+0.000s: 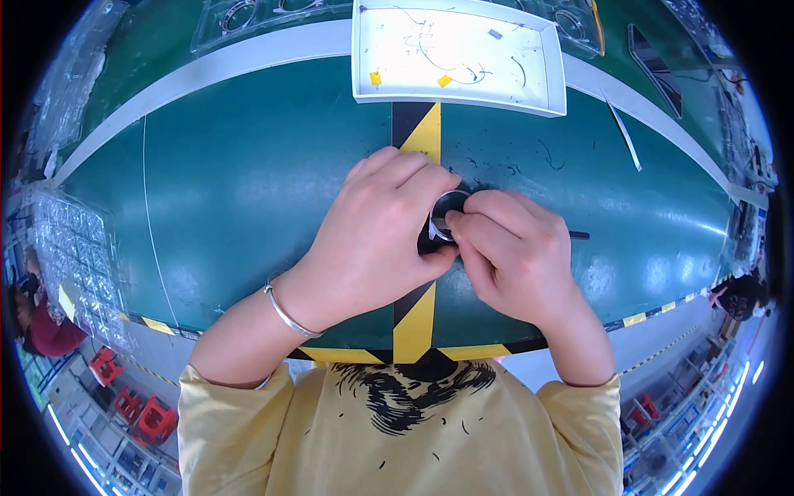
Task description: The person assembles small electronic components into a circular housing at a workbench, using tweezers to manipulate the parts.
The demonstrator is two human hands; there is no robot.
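Near the middle of the table, my left hand (372, 227) curls its fingers and thumb around a round metal ring (433, 223) with a dark inside. My right hand (517, 248) is closed in a pinch, its fingertips at the ring's opening. A small greyish piece shows by those fingertips, too small to name. Beyond the right hand's outer side a thin black rod (580, 236) sticks out. Whether it is held or lies on the table cannot be made out. Both hands are above the black and yellow tape strip (415, 318).
A white box tray (542, 99) with dark scraps and yellow bits stands at the far side. Dark shavings (509, 169) dot the green table. A white strip (624, 136) and a dark flat device (655, 70) are at far right, clear plastic trays (78, 248) at left.
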